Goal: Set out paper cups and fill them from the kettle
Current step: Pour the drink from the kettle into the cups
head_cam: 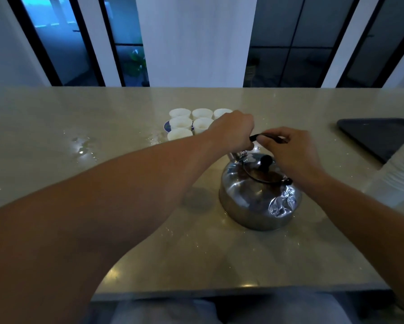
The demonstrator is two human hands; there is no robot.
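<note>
A steel kettle (259,197) with a black knobbed lid stands on the beige counter (126,118), right of centre. Its black handle (265,136) arches above the lid. My left hand (233,129) grips the handle's left end. My right hand (289,153) holds the handle's right part with curled fingers. Behind the hands, several white paper cups (181,123) stand in a tight cluster on a small blue plate (166,126); my left hand hides part of the cluster.
A dark tray (378,134) lies at the counter's right edge. A tall stack of white paper cups (399,171) lies tilted at the far right. Water puddles (84,148) glisten on the counter's left half. Windows and a white pillar rise behind.
</note>
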